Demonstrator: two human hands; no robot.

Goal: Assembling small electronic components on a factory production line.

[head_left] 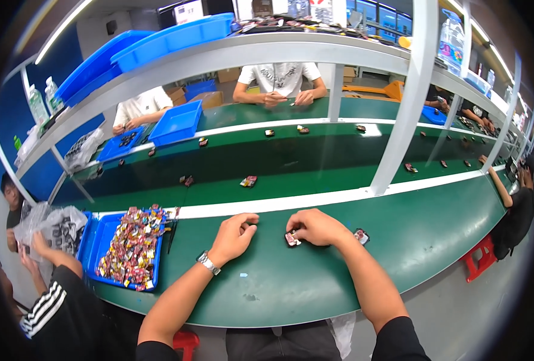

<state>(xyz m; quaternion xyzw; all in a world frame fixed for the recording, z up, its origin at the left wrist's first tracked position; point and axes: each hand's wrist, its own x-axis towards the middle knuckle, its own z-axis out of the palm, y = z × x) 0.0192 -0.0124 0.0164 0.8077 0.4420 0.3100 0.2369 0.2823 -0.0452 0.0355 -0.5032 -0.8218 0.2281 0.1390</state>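
My right hand (320, 227) is closed on a small black part with a pink and white label (291, 239), pinching it just over the green worktop (267, 271). A similar small part (361, 236) lies on the worktop beside my right wrist. My left hand (233, 238), with a metal watch at its wrist, rests to the left of the held part. Its fingers are loosely bent, the thumb stands a little apart from them, and nothing shows between.
To the left, a blue tray (105, 231) holds a heap of small labelled parts. Several such parts, one a labelled part (249, 181), lie along the green conveyor belt (315, 174). A white post (402, 114) rises ahead on the right. Co-workers sit across and at both sides.
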